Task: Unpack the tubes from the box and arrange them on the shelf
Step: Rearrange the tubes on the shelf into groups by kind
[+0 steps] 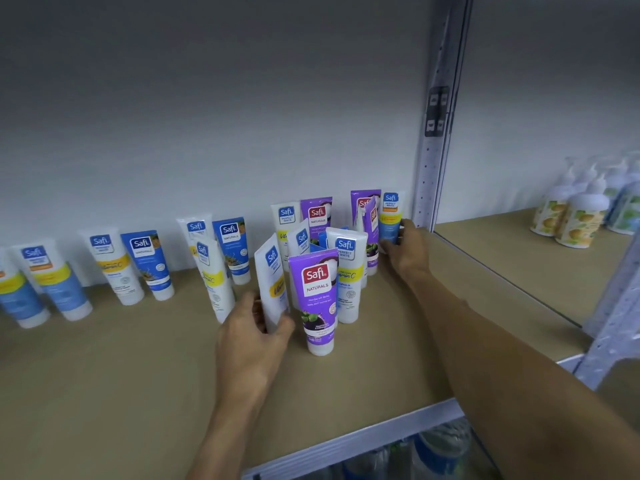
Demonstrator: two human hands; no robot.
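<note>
While the shelf point(138, 375) already carries rows of standing tubes point(110, 268), arranging is the step in hand: left grip point(252, 337) clamped on a white tube point(273, 282) in the front cluster, right grip point(405, 251) curled round a blue-banded tube point(390, 216) at the back corner; next, line both upright.

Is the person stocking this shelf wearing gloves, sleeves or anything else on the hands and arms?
No. The left hand and right hand are bare, with no gloves, rings, watch or sleeves showing anywhere up to the picture's edge.
</note>
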